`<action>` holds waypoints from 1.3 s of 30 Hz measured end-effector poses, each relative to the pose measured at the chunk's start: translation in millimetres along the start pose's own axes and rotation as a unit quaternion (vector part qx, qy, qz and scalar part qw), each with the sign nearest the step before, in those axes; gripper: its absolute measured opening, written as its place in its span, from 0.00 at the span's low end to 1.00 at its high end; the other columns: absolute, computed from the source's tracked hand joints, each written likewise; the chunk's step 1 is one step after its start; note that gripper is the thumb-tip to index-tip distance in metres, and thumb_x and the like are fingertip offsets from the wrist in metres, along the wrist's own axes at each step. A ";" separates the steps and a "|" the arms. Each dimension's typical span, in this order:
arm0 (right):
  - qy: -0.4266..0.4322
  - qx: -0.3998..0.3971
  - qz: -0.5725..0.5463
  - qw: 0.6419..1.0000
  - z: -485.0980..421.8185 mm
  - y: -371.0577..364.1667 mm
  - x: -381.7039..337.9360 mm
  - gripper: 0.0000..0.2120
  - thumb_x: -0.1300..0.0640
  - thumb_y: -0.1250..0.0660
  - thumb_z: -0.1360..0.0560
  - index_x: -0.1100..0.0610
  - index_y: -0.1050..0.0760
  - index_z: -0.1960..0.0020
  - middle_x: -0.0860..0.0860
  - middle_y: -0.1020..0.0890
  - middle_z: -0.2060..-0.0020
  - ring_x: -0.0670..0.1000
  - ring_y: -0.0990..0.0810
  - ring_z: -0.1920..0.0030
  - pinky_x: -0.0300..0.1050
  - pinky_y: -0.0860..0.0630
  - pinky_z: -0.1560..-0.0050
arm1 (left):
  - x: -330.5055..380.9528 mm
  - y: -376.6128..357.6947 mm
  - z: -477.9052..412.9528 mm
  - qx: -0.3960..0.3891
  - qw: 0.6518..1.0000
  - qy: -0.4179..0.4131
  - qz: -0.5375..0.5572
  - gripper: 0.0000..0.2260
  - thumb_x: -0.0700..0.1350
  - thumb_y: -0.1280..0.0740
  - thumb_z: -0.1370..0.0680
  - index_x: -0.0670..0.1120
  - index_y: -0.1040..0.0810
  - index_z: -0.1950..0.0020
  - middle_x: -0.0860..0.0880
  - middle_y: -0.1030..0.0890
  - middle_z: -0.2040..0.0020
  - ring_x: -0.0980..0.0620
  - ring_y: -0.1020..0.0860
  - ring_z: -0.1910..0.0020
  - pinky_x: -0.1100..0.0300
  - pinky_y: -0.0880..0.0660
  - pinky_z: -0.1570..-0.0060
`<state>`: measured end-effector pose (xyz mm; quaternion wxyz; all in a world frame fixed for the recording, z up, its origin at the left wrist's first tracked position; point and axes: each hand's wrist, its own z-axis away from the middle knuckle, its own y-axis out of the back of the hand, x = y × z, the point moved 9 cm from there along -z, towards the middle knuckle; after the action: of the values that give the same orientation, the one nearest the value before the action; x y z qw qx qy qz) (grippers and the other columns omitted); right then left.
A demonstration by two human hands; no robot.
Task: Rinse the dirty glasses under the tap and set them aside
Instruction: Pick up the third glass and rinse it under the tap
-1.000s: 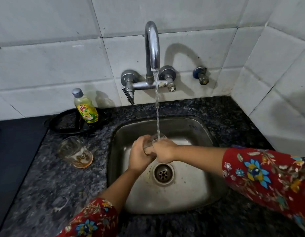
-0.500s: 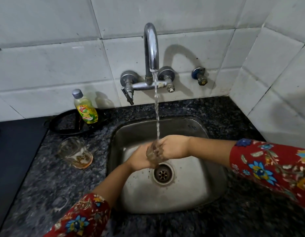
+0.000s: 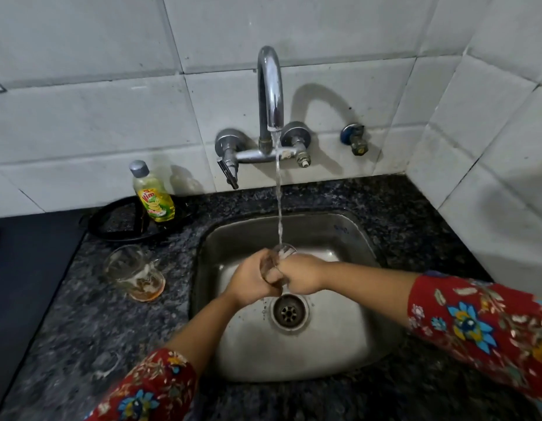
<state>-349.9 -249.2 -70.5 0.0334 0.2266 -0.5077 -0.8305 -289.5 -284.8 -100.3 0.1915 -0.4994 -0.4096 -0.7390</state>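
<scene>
A clear glass point(image 3: 283, 252) is held upright over the steel sink point(image 3: 348, 235), right under the stream from the chrome tap point(image 3: 270, 86). Water falls into its open mouth. My left hand point(image 3: 250, 282) grips the glass from the left and my right hand point(image 3: 300, 276) grips it from the right, so most of its body is hidden. A second glass mug point(image 3: 133, 273) with brown dregs lies tilted on the dark granite counter point(image 3: 81, 329), left of the sink. Another small glass point(image 3: 104, 364) stands near the front left edge.
A yellow dish-soap bottle point(image 3: 152, 196) stands on a black round plate point(image 3: 118, 220) at the back left. The sink drain point(image 3: 289, 312) lies just below my hands. White tiled walls close in behind and to the right. A blue-capped valve point(image 3: 354, 139) juts from the wall.
The glass was tipped sideways between my hands half a second ago; now it is upright again with its mouth under the stream. Both hands stayed over the drain.
</scene>
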 end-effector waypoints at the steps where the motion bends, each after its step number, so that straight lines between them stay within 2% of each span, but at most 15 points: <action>1: -0.004 -0.002 -0.077 0.997 -1.8 -6.3 2.2 0.13 0.70 0.40 0.31 0.54 0.23 0.56 0.53 0.20 0.56 0.55 0.22 0.51 0.48 0.26 0.53 | 2.2 3.7 4.2 0.028 0.999 0.004 -0.018 0.24 0.39 0.24 0.44 0.47 0.24 0.50 0.53 0.19 0.58 0.57 0.20 0.58 0.64 0.25 0.60; 4: -0.043 0.054 -0.348 0.935 4.2 -13.7 13.0 0.21 0.79 0.40 0.32 0.66 0.22 0.44 0.60 0.18 0.45 0.53 0.19 0.46 0.36 0.24 0.48 | 14.8 14.6 12.7 0.058 0.980 -0.003 -0.190 0.23 0.50 0.25 0.45 0.54 0.27 0.53 0.55 0.20 0.56 0.53 0.21 0.56 0.58 0.24 0.59; 7: -0.085 0.098 -0.505 0.853 22.3 -26.8 22.0 0.20 0.80 0.37 0.32 0.69 0.24 0.43 0.62 0.18 0.47 0.45 0.18 0.56 0.34 0.22 0.53 | 17.9 16.3 19.7 0.008 0.921 0.010 -0.390 0.27 0.56 0.25 0.41 0.54 0.28 0.45 0.52 0.20 0.49 0.49 0.21 0.51 0.57 0.25 0.56; 11: -0.112 0.085 -0.623 0.769 28.7 -54.3 23.0 0.17 0.79 0.39 0.30 0.62 0.22 0.52 0.56 0.17 0.56 0.49 0.17 0.55 0.39 0.20 0.51 | 8.7 17.4 28.8 -0.075 0.839 0.081 -0.533 0.32 0.57 0.26 0.37 0.53 0.30 0.35 0.50 0.22 0.42 0.48 0.23 0.44 0.51 0.30 0.44; 16: -0.116 0.064 -0.733 0.667 26.3 -76.3 9.4 0.14 0.76 0.40 0.27 0.61 0.22 0.50 0.54 0.15 0.59 0.47 0.15 0.58 0.37 0.22 0.53 | 21.2 20.4 33.8 -0.115 0.734 0.124 -0.657 0.28 0.55 0.27 0.34 0.50 0.29 0.37 0.50 0.22 0.43 0.47 0.23 0.44 0.45 0.37 0.37; 18: -0.114 0.051 -0.784 0.608 26.8 -81.7 5.5 0.14 0.75 0.40 0.26 0.61 0.22 0.50 0.54 0.14 0.59 0.48 0.15 0.57 0.36 0.24 0.56 | 31.5 21.9 35.3 -0.100 0.718 0.117 -0.679 0.26 0.55 0.27 0.34 0.50 0.28 0.38 0.49 0.22 0.43 0.47 0.23 0.44 0.43 0.38 0.36; 20: -0.101 0.059 -0.803 0.584 29.0 -79.0 7.0 0.13 0.73 0.41 0.25 0.61 0.21 0.50 0.54 0.14 0.57 0.49 0.15 0.55 0.34 0.24 0.62 | 39.7 23.5 33.9 -0.089 0.729 0.109 -0.670 0.25 0.53 0.27 0.34 0.50 0.28 0.39 0.49 0.22 0.44 0.46 0.23 0.44 0.44 0.35 0.38; 22: -0.072 0.114 -0.784 0.606 32.6 -62.0 13.0 0.11 0.70 0.40 0.24 0.61 0.21 0.48 0.55 0.15 0.56 0.49 0.15 0.54 0.34 0.22 0.59 | 39.3 28.0 30.1 -0.080 0.783 0.114 -0.606 0.26 0.53 0.25 0.35 0.51 0.27 0.40 0.49 0.23 0.46 0.46 0.24 0.45 0.49 0.31 0.46; 23: -0.059 0.155 -0.746 0.645 35.1 -50.4 18.4 0.10 0.67 0.40 0.23 0.62 0.21 0.48 0.55 0.15 0.55 0.48 0.16 0.54 0.34 0.22 0.55 | 38.2 30.4 27.1 -0.069 0.826 0.112 -0.548 0.26 0.53 0.25 0.37 0.52 0.27 0.41 0.50 0.24 0.48 0.47 0.24 0.47 0.53 0.29 0.51; 26: -0.005 0.284 -0.448 0.848 47.7 -1.6 21.3 0.12 0.59 0.43 0.19 0.60 0.22 0.44 0.54 0.16 0.51 0.45 0.18 0.49 0.36 0.25 0.46 | 22.3 27.9 13.5 -0.046 0.962 0.101 -0.250 0.25 0.46 0.22 0.41 0.47 0.23 0.45 0.49 0.20 0.51 0.48 0.22 0.51 0.54 0.24 0.53; 28: 0.050 0.322 -0.150 0.933 51.8 24.3 10.6 0.14 0.54 0.46 0.19 0.58 0.23 0.45 0.53 0.18 0.51 0.50 0.21 0.49 0.41 0.27 0.46 | 21.6 13.1 8.6 -0.074 0.994 0.075 -0.011 0.25 0.37 0.22 0.42 0.42 0.23 0.47 0.48 0.19 0.55 0.49 0.21 0.54 0.56 0.23 0.54; 30: 0.099 0.321 0.027 0.942 50.1 38.2 3.6 0.16 0.53 0.47 0.21 0.60 0.24 0.52 0.55 0.19 0.58 0.56 0.21 0.55 0.48 0.27 0.48 | 24.6 0.2 5.9 -0.097 0.988 0.057 0.108 0.24 0.31 0.25 0.41 0.39 0.23 0.47 0.49 0.19 0.58 0.52 0.21 0.57 0.61 0.24 0.57; 34: 0.072 0.380 0.064 0.920 44.5 67.6 0.6 0.13 0.53 0.45 0.24 0.60 0.27 0.58 0.57 0.21 0.68 0.59 0.22 0.67 0.49 0.27 0.59 | 28.9 -4.3 -3.8 -0.001 0.982 0.040 0.185 0.22 0.33 0.26 0.42 0.42 0.23 0.48 0.48 0.19 0.59 0.51 0.20 0.57 0.60 0.23 0.58; 37: -0.069 0.400 -0.029 0.913 32.9 73.1 9.8 0.13 0.52 0.45 0.20 0.59 0.26 0.50 0.59 0.17 0.59 0.62 0.19 0.58 0.51 0.27 0.59 | 36.0 11.2 1.5 0.166 0.983 0.046 0.067 0.16 0.40 0.25 0.36 0.48 0.24 0.50 0.53 0.18 0.58 0.54 0.20 0.58 0.64 0.23 0.62; 39: -0.133 0.386 -0.080 0.909 25.7 73.9 15.9 0.13 0.51 0.46 0.19 0.58 0.26 0.49 0.58 0.17 0.57 0.61 0.19 0.55 0.50 0.27 0.58 | 41.1 23.1 3.9 0.215 0.976 0.035 -0.030 0.15 0.49 0.27 0.35 0.53 0.24 0.51 0.56 0.18 0.58 0.59 0.21 0.58 0.63 0.24 0.61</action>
<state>-387.6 -268.2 -2.8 -0.1913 0.1492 -0.7686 -0.5920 -288.8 -290.1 -53.3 0.2862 -0.4076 -0.5667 -0.6564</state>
